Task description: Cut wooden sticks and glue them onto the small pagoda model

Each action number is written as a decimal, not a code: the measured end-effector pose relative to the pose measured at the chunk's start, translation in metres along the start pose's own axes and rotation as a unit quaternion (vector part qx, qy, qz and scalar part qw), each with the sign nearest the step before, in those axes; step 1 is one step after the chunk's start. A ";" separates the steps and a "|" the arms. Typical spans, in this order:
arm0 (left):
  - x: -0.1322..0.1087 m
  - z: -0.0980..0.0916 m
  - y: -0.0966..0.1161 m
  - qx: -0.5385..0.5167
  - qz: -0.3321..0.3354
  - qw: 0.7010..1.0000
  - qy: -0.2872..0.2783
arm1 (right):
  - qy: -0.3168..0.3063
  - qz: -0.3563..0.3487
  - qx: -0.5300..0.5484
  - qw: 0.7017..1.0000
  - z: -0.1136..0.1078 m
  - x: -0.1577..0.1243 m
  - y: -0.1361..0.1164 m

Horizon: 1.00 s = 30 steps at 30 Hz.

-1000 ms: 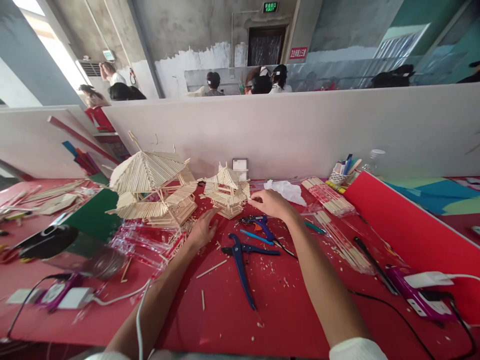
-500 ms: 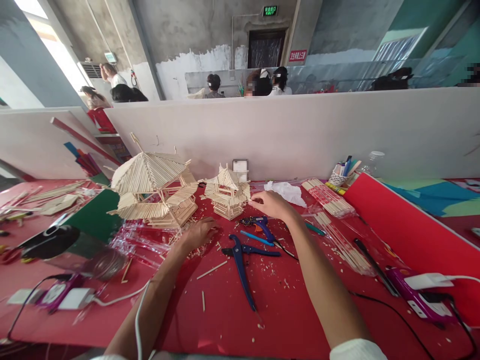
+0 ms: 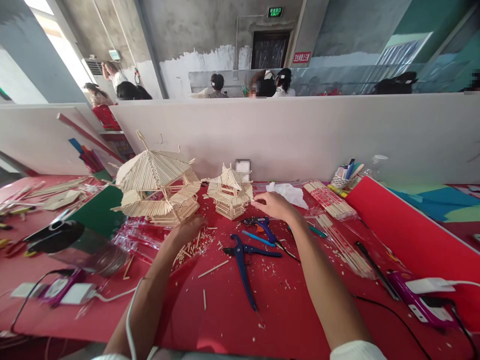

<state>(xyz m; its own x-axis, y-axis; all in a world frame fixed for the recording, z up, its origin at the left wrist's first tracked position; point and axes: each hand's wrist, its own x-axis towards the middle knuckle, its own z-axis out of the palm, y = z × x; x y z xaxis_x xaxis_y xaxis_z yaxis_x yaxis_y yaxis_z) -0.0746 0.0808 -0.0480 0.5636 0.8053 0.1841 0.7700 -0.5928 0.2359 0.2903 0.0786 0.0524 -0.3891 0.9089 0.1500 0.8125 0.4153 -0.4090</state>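
A small model pavilion of pale wooden sticks (image 3: 229,195) stands upright on the red table. My right hand (image 3: 276,205) is at its right side, with thumb and forefinger pinched on the tip of the eave. Left of it stands a larger stick pavilion (image 3: 153,172) with a wide ribbed roof. My left hand (image 3: 188,228) is just in front of that model's base, above a pile of short stick pieces (image 3: 193,247); its fingers are blurred and partly hidden. A blue glue gun (image 3: 265,230), a light blue pen (image 3: 258,238) and blue-handled cutters (image 3: 243,272) lie between my forearms.
Bundles of wrapped sticks (image 3: 330,200), a pen cup (image 3: 342,176) and a purple power strip (image 3: 420,295) are on the right. A clear jar with a black lid (image 3: 86,250) and a second power strip (image 3: 62,287) are on the left. A white partition (image 3: 285,135) stands behind.
My left hand has moved left and slightly up, uncovering the stick pieces beneath it. My right hand stays at the small pavilion. The whole view has shifted slightly.
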 end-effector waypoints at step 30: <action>-0.019 -0.041 0.018 0.032 -0.046 0.998 -0.038 | -0.046 0.030 -0.023 0.998 -0.009 -0.005 0.007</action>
<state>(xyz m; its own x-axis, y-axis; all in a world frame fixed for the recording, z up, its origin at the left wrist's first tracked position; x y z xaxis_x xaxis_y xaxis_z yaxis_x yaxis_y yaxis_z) -0.0833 0.0548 -0.0083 0.5081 0.8565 0.0909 0.8361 -0.5158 0.1870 0.3015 0.0771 0.0572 -0.3761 0.9256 0.0425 0.8533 0.3639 -0.3735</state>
